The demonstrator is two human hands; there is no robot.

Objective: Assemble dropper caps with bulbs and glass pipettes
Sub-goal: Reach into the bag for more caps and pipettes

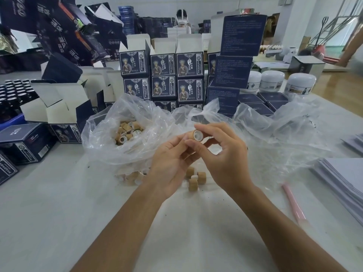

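Note:
A bamboo-coloured dropper cap [197, 134] with a white inner ring is held up over the table between both hands. My left hand [170, 163] pinches it from below and the left with thumb and forefinger. My right hand [222, 152] grips it from the right, fingers curled around it. Its open end faces me. A clear plastic bag [110, 134] behind holds several more caps [127, 132]. A few loose caps [196, 178] lie on the table just under my hands. I cannot make out a bulb or glass pipette.
Dark blue product boxes [163, 75] are stacked behind the bags, open cartons [59, 107] at left, white jars [273, 80] at right. A second crumpled bag [284, 130] lies to the right. A pink stick [293, 203] and stacked white sheets [345, 177] sit near the right edge.

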